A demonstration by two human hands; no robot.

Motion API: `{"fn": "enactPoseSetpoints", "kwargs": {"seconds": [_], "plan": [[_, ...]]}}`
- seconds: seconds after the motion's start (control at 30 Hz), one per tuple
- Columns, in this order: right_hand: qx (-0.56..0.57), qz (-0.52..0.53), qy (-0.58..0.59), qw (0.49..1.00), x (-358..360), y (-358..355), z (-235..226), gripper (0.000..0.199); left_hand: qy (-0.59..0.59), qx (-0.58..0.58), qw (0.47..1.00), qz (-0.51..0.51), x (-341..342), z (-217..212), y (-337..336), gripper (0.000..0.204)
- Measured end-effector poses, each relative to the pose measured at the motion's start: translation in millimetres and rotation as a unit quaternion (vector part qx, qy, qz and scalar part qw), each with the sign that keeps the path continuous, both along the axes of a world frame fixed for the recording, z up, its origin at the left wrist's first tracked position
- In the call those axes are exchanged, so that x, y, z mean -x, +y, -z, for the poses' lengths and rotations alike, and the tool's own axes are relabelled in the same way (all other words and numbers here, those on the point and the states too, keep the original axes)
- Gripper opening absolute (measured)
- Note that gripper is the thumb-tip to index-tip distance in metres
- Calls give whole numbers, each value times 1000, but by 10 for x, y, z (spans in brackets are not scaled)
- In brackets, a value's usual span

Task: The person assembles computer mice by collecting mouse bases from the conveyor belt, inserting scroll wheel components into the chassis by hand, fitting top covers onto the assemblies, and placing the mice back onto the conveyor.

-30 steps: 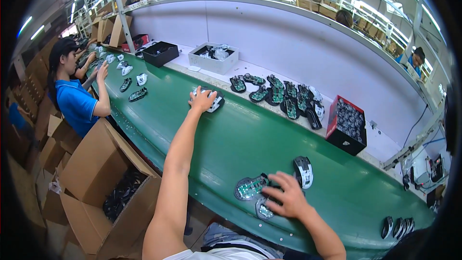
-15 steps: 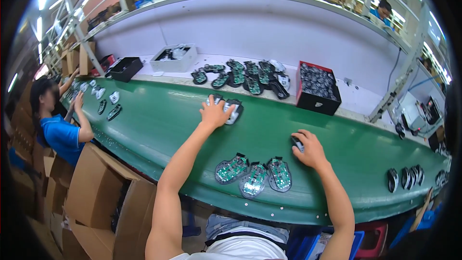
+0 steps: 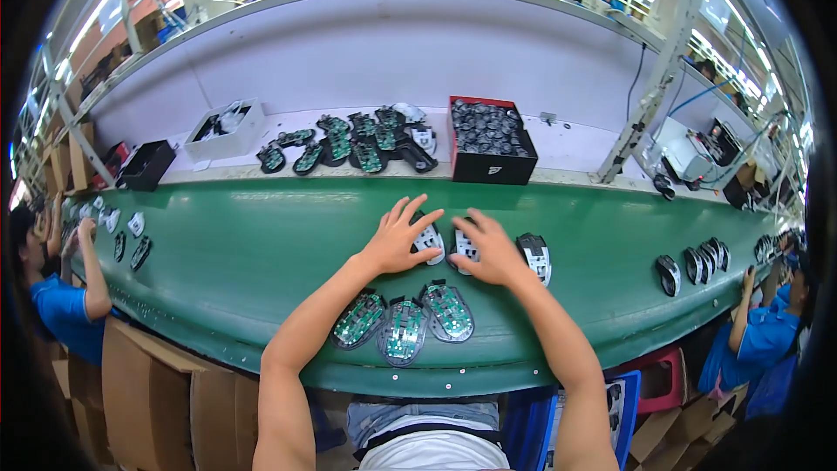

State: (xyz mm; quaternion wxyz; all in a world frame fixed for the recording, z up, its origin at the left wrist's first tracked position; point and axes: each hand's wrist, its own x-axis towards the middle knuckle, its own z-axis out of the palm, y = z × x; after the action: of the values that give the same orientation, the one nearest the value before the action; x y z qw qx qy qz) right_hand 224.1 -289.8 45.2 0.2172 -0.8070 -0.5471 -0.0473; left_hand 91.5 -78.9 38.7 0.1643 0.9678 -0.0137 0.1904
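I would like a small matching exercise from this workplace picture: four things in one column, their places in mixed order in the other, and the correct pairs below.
1. the person's bare left hand
2. the person's bare right hand
3. the open red-and-black box
4. the three rounded green-and-black circuit-board pieces

A. on the pale ledge, full of small dark parts
B. at the middle black-and-white shell of the three nearest the hands
C. on the green surface, near its front edge
D. at the leftmost shell of those three

Pairs: 1-D, 2-B, 3-A, 4-C
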Motion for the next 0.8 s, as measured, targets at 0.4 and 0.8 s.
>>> {"fn": "enactPoseSetpoints", "kwargs": {"seconds": [0.4, 0.8], "plan": [[-194, 6, 42, 980, 38, 424, 189, 38, -35, -47, 997, 49, -22, 119, -116, 79], [82, 193, 65, 976, -2267, 1211, -370, 78, -63, 136, 985, -88, 38, 264, 538, 56]]}}
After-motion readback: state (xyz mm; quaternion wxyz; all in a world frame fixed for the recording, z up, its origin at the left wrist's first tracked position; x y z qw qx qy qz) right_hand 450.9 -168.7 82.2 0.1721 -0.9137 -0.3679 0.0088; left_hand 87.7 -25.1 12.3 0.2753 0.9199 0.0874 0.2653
